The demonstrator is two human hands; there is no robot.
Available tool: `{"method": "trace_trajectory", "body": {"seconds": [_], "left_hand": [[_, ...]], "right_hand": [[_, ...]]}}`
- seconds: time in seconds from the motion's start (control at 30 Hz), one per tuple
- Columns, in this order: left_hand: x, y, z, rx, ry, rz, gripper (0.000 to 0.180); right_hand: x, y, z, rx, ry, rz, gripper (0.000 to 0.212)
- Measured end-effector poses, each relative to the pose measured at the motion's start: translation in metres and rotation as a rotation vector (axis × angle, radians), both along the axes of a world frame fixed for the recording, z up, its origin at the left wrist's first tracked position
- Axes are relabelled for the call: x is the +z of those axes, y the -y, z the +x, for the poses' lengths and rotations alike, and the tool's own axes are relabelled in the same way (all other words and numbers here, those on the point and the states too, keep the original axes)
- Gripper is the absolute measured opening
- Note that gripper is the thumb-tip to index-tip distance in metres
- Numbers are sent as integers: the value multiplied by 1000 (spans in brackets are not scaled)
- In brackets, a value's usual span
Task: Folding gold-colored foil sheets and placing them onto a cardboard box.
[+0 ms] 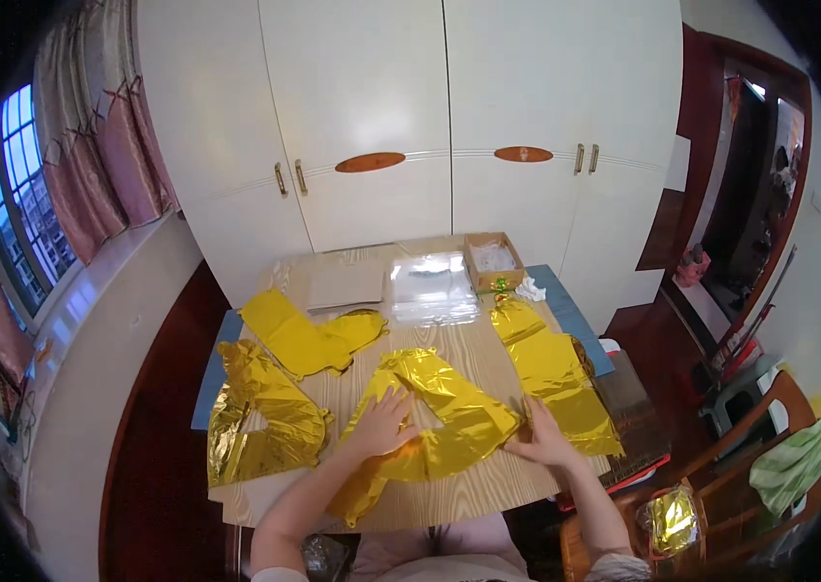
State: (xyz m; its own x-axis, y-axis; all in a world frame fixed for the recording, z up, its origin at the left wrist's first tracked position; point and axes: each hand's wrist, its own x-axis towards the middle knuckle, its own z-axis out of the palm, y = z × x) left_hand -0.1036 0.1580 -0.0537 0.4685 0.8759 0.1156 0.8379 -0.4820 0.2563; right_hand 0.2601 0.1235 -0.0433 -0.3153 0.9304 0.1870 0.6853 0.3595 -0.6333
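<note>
Right now, the left hand [383, 424] lies open on the middle gold foil piece [454, 451], fingers spread over its upper left part, near a gap where the wood-grain table [474, 501] shows through. The right hand [544, 444] is open too, thumb and fingers apart at the foil's right corner; whether it presses the foil or only the tabletop, I cannot tell. This piece lies flat but creased near the table's front edge. Around it spread three more gold pieces: the left foil [279, 446], the upper left foil [294, 335] and the right foil [551, 373]. Farther back sit a greyish flat slab [345, 288], clear plastic sleeves [433, 288] and a cardboard box [501, 278] beside crumpled white tissue [530, 289]. Beyond stands a white cabinet [362, 87]; at right, a wooden chair [575, 546] bears a shiny gold packet [673, 521] and a green cloth [789, 470].
</note>
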Motion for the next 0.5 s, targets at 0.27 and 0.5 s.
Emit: {"method": "trace_trajectory", "body": {"seconds": [0.27,0.5], "left_hand": [[-24,-4,-11,67,-105,72,82],[-28,-3,-10,87,-121,115,82]], "right_hand": [[-5,-39,14,228,188,-23,82],[-6,-42,-1,295,-216,-40,49]]}}
